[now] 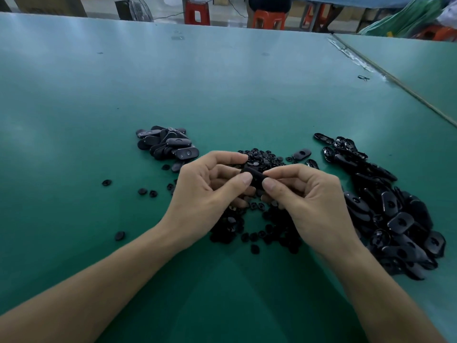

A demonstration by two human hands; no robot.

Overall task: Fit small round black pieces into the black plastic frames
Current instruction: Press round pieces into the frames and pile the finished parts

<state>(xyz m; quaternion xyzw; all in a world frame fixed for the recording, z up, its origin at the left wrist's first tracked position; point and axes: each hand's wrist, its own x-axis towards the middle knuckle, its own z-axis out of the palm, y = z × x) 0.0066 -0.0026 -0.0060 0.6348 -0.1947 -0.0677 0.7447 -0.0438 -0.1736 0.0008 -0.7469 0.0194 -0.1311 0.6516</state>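
Both hands meet above the middle of the green table. My left hand (210,191) and my right hand (309,201) pinch the two ends of one black plastic frame (256,178) between thumb and fingers. Whether a round piece sits in it is hidden by the fingertips. Below and behind the hands lies a scatter of small round black pieces (262,233). A long heap of black frames (395,219) runs along the right. A smaller stack of black frames (168,144) lies at the left behind my left hand.
A few stray round pieces (120,235) lie on the green table (222,82) to the left. A seam (395,82) to a second table runs diagonally at the right. Red stools (268,19) and a fan stand beyond the far edge.
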